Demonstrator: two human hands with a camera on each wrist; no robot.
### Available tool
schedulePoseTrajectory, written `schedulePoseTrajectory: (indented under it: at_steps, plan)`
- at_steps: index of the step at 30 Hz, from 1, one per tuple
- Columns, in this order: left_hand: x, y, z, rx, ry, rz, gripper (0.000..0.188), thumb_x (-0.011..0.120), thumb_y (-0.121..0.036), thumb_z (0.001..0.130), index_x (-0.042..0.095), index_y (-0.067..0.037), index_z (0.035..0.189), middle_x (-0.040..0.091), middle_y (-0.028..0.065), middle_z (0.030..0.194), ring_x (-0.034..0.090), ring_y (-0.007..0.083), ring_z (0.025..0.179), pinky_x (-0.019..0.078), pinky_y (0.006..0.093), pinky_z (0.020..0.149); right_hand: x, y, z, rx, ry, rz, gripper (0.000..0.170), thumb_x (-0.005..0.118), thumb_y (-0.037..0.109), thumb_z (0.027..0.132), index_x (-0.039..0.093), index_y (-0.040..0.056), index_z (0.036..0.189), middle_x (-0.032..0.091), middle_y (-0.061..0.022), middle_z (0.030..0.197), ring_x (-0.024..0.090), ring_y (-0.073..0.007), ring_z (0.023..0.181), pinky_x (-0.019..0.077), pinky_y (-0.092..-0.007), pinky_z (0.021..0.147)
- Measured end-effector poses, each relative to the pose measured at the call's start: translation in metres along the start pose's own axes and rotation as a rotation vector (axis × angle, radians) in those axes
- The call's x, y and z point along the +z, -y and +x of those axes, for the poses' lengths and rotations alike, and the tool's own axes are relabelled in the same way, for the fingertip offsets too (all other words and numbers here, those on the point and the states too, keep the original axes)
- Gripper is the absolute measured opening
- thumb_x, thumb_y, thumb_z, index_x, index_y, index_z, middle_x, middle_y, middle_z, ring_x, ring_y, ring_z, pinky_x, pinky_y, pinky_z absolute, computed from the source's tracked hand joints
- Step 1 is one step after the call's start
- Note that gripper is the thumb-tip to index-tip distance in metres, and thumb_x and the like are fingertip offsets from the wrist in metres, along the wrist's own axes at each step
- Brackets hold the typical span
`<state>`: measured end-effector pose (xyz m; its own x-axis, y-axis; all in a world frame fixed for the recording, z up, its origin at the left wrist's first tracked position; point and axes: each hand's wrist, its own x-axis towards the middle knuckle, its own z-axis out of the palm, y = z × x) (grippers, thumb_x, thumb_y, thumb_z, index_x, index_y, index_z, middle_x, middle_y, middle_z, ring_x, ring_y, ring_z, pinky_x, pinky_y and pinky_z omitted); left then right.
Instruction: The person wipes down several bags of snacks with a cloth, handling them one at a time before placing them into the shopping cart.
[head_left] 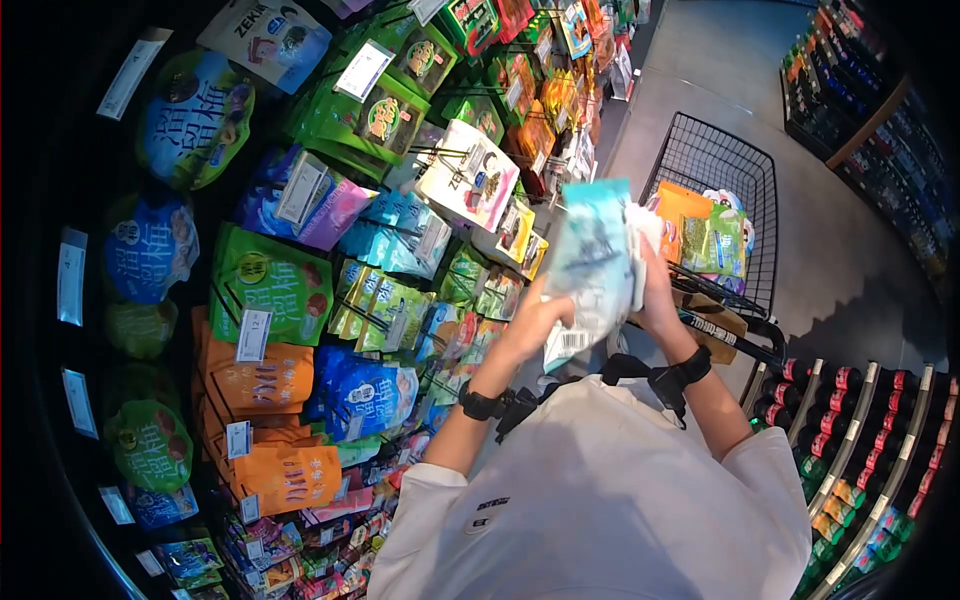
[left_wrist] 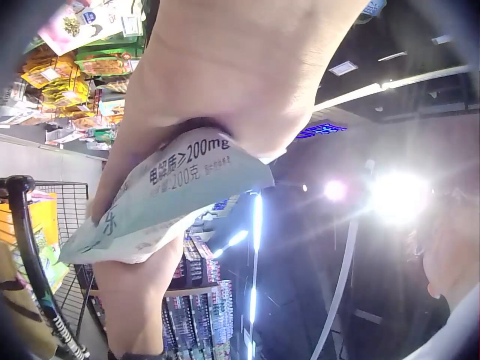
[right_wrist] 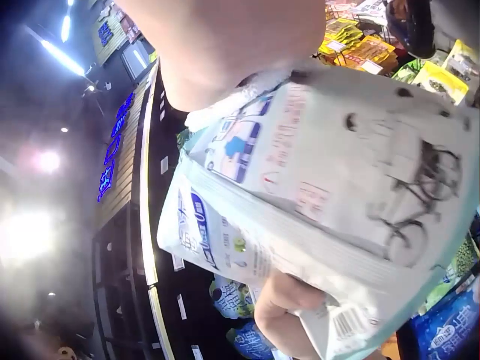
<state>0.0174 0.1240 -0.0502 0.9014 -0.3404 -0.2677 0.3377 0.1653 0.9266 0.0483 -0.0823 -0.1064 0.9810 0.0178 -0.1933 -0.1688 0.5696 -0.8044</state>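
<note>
Both hands hold a teal and white snack bag (head_left: 590, 270) up in front of the chest. My left hand (head_left: 540, 318) grips its lower left side, the thumb bent over the front. At the right edge my right hand (head_left: 655, 285) grips it, with something white and crumpled (right_wrist: 225, 105) bunched under that palm in the right wrist view. A bicycle drawing and a barcode show on the bag's back there. In the left wrist view, printed dark text runs along the bag (left_wrist: 187, 180) below my left hand (left_wrist: 240, 67).
Hanging snack bags (head_left: 270, 285) with price tags fill the rack at left. A black wire shopping cart (head_left: 720, 150) holding several bags (head_left: 705, 235) stands ahead on the right. Bottle shelves (head_left: 850, 430) line the right side, and another shelf (head_left: 850, 80) stands farther off.
</note>
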Motion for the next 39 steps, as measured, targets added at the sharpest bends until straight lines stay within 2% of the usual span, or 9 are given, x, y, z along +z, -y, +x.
schedulePoseTrajectory:
  at_steps: [2, 4, 6, 12, 19, 24, 29, 35, 39]
  plan:
    - [-0.01, 0.017, 0.01, 0.13, -0.153, -0.051, 0.039, 0.054, -0.002, 0.078, 0.056, 0.006, 0.116, 0.062, 0.0069, 0.099, 0.057, 0.014, 0.087, 0.0478, 0.0264, 0.082, 0.014, 0.002, -0.017, 0.044, 0.043, -0.032, 0.046, 0.049, 0.035, 0.106, 0.051, -0.0003, 0.136, 0.063, -0.0052, 0.122, 0.058, -0.0109, 0.108, 0.0441, -0.0268, 0.096]
    - [0.008, -0.029, 0.001, 0.116, -0.082, -0.217, 0.04, 0.058, -0.005, 0.084, 0.056, 0.005, 0.122, 0.064, 0.0105, 0.115, 0.06, 0.0172, 0.104, 0.0485, 0.0297, 0.091, 0.014, -0.003, -0.018, 0.046, 0.169, -0.094, 0.044, 0.051, 0.033, 0.105, 0.054, -0.0012, 0.133, 0.064, -0.0052, 0.12, 0.058, -0.01, 0.108, 0.0452, -0.0265, 0.094]
    - [0.015, -0.046, -0.002, 0.118, -0.089, -0.219, 0.042, 0.067, -0.009, 0.089, 0.056, 0.005, 0.126, 0.066, 0.0118, 0.117, 0.063, 0.0178, 0.107, 0.0507, 0.0305, 0.092, 0.014, -0.003, -0.019, 0.051, 0.151, -0.11, 0.041, 0.053, 0.031, 0.105, 0.056, -0.0014, 0.13, 0.064, -0.0054, 0.119, 0.059, -0.0095, 0.106, 0.0461, -0.0259, 0.092]
    - [0.001, -0.046, -0.003, 0.174, -0.111, 0.091, 0.044, 0.074, -0.008, 0.089, 0.057, 0.005, 0.127, 0.069, 0.012, 0.117, 0.066, 0.0168, 0.105, 0.0536, 0.0318, 0.09, 0.003, 0.005, -0.009, -0.001, 0.047, -0.228, 0.04, 0.052, 0.031, 0.105, 0.058, -0.0025, 0.125, 0.066, -0.0052, 0.113, 0.061, -0.0088, 0.098, 0.0487, -0.0245, 0.085]
    - [-0.002, -0.046, -0.006, 0.191, -0.026, -0.028, 0.04, 0.073, -0.006, 0.09, 0.059, 0.005, 0.125, 0.069, 0.0135, 0.119, 0.068, 0.0177, 0.102, 0.0551, 0.0333, 0.089, 0.017, 0.044, -0.008, -0.02, 0.086, 0.027, 0.044, 0.047, 0.033, 0.107, 0.053, -0.002, 0.132, 0.063, -0.0087, 0.118, 0.062, -0.0109, 0.1, 0.0501, -0.0251, 0.085]
    - [0.001, -0.047, -0.003, 0.229, -0.094, -0.158, 0.038, 0.071, -0.003, 0.09, 0.059, 0.006, 0.125, 0.069, 0.0139, 0.117, 0.067, 0.0175, 0.102, 0.0553, 0.0324, 0.088, 0.016, 0.043, -0.023, -0.027, 0.204, -0.336, 0.044, 0.053, 0.035, 0.104, 0.058, -0.0021, 0.125, 0.066, -0.0051, 0.109, 0.06, -0.0069, 0.095, 0.0488, -0.0241, 0.081]
    - [-0.006, -0.051, -0.001, 0.18, -0.143, -0.218, 0.045, 0.07, -0.002, 0.09, 0.051, 0.006, 0.131, 0.065, 0.0166, 0.123, 0.067, 0.0207, 0.105, 0.0559, 0.034, 0.09, 0.009, 0.032, -0.018, 0.179, 0.278, -0.392, 0.042, 0.054, 0.037, 0.104, 0.064, -0.0024, 0.115, 0.068, -0.004, 0.097, 0.06, -0.0045, 0.084, 0.0488, -0.0228, 0.073]
    - [-0.018, -0.031, 0.006, 0.155, -0.179, -0.105, 0.05, 0.07, -0.002, 0.09, 0.047, 0.004, 0.134, 0.063, 0.015, 0.126, 0.064, 0.0197, 0.111, 0.0541, 0.0332, 0.093, 0.015, 0.029, -0.024, 0.074, 0.074, -0.203, 0.042, 0.051, 0.036, 0.105, 0.067, -0.0027, 0.109, 0.069, -0.0033, 0.089, 0.061, -0.0052, 0.075, 0.0487, -0.0227, 0.067]
    - [-0.017, -0.024, 0.007, 0.176, -0.195, -0.138, 0.052, 0.071, -0.002, 0.09, 0.046, 0.002, 0.135, 0.063, 0.0146, 0.126, 0.064, 0.0188, 0.112, 0.0536, 0.0329, 0.093, 0.01, 0.025, -0.023, 0.044, 0.098, -0.255, 0.04, 0.052, 0.034, 0.105, 0.067, -0.0029, 0.11, 0.069, -0.0033, 0.09, 0.06, -0.0051, 0.075, 0.0482, -0.0223, 0.067]
